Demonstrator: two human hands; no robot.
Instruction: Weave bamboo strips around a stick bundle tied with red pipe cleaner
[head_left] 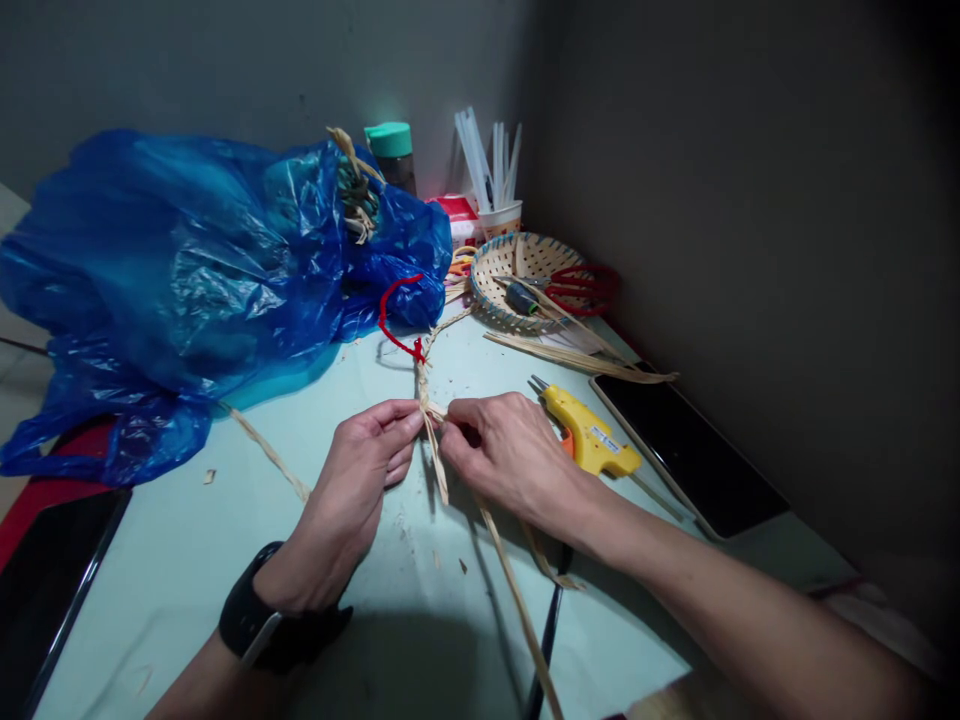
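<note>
A pale straw braid (423, 385) stands between my two hands, with a red pipe cleaner (384, 308) tied near its upper part. My left hand (367, 450) pinches the braid's left side between thumb and fingers. On the other side my right hand (502, 445) is closed on strands at the same spot. One loose straw strand (436, 465) hangs down between the hands. Longer straw (517, 600) trails from below my right hand toward the front edge, and another strand (270, 455) lies left of my left wrist.
A blue plastic bag (187, 270) fills the back left. Behind the hands stand a woven basket (495, 270) with red-handled scissors (581, 290), and a cup (501, 218) of glue sticks. A yellow glue gun (592, 430) and a tablet (690, 450) lie right; a dark device (52, 580) lies left.
</note>
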